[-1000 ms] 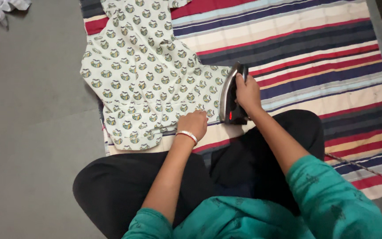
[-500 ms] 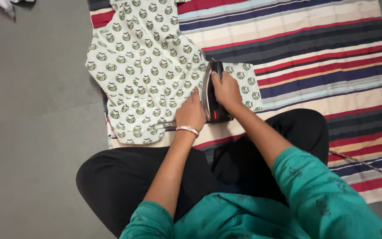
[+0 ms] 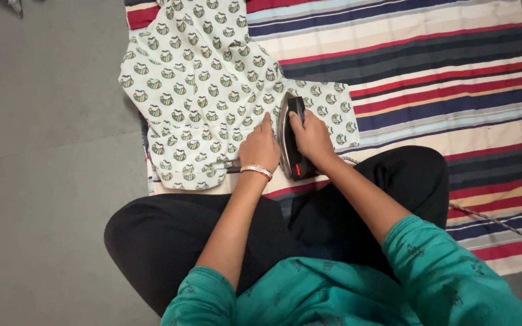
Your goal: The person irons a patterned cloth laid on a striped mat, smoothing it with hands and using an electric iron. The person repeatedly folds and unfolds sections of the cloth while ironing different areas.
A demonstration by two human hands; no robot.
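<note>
right hand (image 3: 312, 136) wrapped round iron (image 3: 291, 142) handle | iron slid left off striped mat (image 3: 442, 72) onto printed garment (image 3: 206, 90), now at its near-right edge | left hand (image 3: 260, 147) flat, open, pinning cloth just left of iron | pressing underway

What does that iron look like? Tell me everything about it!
The iron is dark with a shiny silvery edge and a small red light glowing at its near end. It sits flat on the patterned white cloth, nose pointing away. The right hand grips its black handle; the left hand presses the cloth right beside it.
</note>
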